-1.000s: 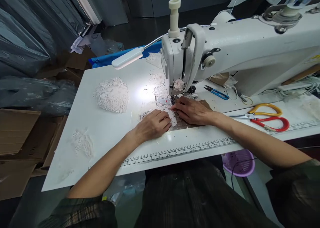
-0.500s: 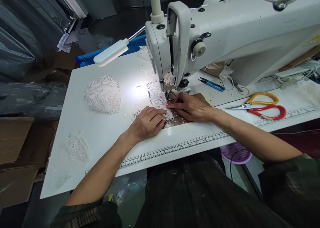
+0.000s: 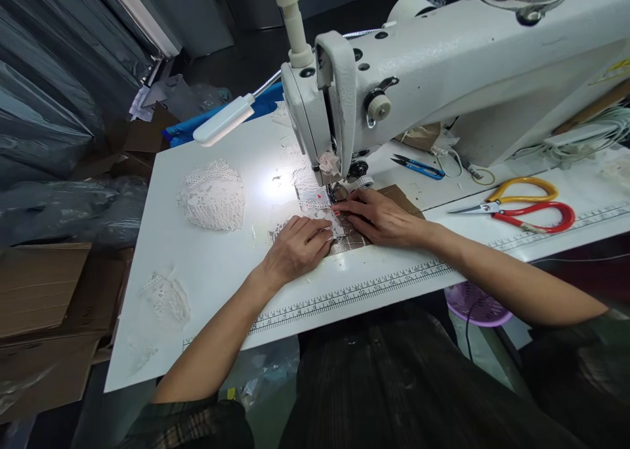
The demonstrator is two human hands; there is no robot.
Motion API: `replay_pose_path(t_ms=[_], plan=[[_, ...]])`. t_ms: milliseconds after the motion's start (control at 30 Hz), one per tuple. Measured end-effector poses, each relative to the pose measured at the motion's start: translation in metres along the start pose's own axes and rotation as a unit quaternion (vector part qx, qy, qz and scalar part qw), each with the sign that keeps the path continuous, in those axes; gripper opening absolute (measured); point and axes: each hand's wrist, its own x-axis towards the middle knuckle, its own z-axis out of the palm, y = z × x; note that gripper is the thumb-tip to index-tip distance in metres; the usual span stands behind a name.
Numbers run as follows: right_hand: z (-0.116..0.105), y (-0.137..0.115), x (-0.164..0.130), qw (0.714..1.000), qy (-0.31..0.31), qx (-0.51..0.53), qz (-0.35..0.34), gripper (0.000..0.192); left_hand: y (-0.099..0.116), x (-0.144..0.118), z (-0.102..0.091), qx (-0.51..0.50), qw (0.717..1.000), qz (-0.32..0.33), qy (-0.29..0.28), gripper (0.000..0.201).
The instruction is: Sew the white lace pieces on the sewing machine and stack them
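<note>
A white sewing machine (image 3: 443, 62) stands on a white table (image 3: 207, 285). Under its presser foot lies a strip of white lace (image 3: 315, 203) over a brown card with a grid (image 3: 354, 239). My left hand (image 3: 298, 249) lies flat on the lace, fingertips pressing it just before the needle. My right hand (image 3: 381, 218) presses the lace and card from the right, fingers pointing at the presser foot. Neither hand grips anything; both rest palm down.
A heap of white lace pieces (image 3: 214, 195) lies at the left, a smaller one (image 3: 167, 298) nearer the front. Red and yellow scissors (image 3: 524, 209) and blue thread snips (image 3: 418, 167) lie at the right. A lamp (image 3: 224, 119) lights the needle area. Cardboard boxes (image 3: 39, 304) stand left.
The view shifted and tilted; both hands stay on the lace at the needle, the lace edged slightly further under the presser foot.
</note>
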Motion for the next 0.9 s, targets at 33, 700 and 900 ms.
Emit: replay_pose_path(t_ms=[33, 700, 900], plan=[[-0.002, 0.0, 0.0, 1.0, 0.0, 0.013, 0.005, 0.038, 0.0, 0.0, 0.0, -0.001, 1.0, -0.002, 0.007, 0.008], [0.004, -0.001, 0.007, 0.997, -0.014, -0.077, 0.002, 0.045, -0.008, -0.006, 0.005, -0.077, 0.997, -0.007, 0.026, 0.008], [-0.011, -0.001, 0.0, 0.998, 0.005, 0.045, 0.041, 0.034, -0.005, -0.006, 0.006, -0.103, 0.991, -0.065, 0.05, 0.009]])
